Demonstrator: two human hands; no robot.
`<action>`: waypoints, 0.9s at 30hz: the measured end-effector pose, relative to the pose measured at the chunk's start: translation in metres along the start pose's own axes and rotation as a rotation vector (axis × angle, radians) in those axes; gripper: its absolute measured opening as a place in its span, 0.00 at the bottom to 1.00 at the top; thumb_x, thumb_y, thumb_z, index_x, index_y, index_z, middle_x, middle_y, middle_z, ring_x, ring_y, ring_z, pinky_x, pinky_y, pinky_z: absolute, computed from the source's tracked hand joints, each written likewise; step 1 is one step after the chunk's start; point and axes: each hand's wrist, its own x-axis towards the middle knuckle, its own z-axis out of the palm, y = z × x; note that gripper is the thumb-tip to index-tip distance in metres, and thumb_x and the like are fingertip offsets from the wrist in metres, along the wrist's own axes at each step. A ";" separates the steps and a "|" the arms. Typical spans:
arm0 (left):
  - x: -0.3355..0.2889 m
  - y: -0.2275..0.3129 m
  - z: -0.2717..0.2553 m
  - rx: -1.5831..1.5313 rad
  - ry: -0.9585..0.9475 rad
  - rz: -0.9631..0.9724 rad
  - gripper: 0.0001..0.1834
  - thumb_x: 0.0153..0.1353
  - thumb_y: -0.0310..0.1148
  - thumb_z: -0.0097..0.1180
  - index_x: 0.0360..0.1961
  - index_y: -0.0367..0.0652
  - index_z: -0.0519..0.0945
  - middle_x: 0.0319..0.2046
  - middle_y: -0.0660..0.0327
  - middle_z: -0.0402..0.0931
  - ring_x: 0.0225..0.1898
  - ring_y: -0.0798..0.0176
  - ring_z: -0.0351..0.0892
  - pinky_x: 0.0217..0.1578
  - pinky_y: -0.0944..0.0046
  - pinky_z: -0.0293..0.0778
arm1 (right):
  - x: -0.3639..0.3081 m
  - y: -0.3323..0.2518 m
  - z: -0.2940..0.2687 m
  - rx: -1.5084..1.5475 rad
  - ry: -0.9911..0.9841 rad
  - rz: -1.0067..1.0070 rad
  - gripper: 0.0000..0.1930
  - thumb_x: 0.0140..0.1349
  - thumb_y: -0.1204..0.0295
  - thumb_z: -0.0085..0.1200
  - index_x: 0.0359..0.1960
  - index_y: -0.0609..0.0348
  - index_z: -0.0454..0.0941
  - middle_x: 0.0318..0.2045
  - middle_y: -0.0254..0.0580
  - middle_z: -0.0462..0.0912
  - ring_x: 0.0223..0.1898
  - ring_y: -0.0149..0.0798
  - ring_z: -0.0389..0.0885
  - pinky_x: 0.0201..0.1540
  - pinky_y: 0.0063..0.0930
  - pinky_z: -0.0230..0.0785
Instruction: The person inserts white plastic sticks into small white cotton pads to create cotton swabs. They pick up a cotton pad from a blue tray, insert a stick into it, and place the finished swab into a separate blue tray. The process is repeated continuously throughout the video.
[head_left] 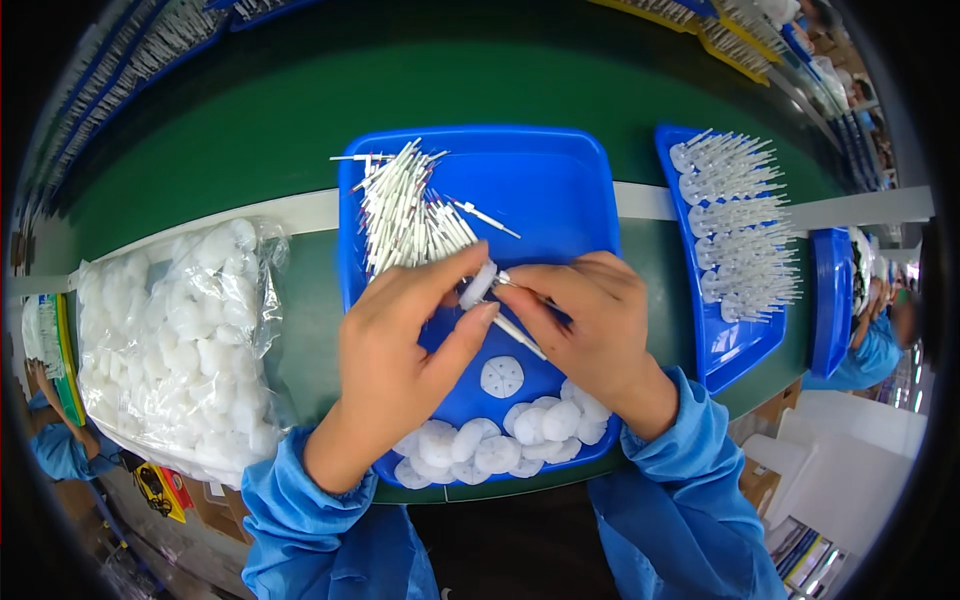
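Observation:
Over the blue tray (575,190), my left hand (395,340) pinches a white round plastic disc (478,286) between thumb and forefinger, its edge turned up. My right hand (600,315) is closed with its fingertips at the disc's right side, holding a thin white stick (522,338) that slants down to the right. Whether the stick touches the disc is hidden by the fingers. Behind my left hand, a heap of white sticks (405,215) fills the tray's left part. One disc with small holes (502,377) lies below my hands, and several overlapping discs (497,455) line the near edge.
A clear plastic bag (190,340) full of white discs lies at left. On the right, a blue tray (735,350) holds rows of discs with sticks (740,235); another blue tray (830,290) stands beyond. Other people's blue sleeves (872,355) show at both sides.

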 end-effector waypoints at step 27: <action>-0.005 -0.003 0.005 0.141 0.114 0.302 0.28 0.43 0.27 0.80 0.51 0.45 0.91 0.50 0.61 0.85 0.48 0.53 0.83 0.46 0.55 0.81 | -0.004 0.006 -0.004 0.896 -0.230 0.345 0.17 0.68 0.82 0.67 0.57 0.62 0.81 0.44 0.35 0.86 0.46 0.28 0.85 0.53 0.27 0.77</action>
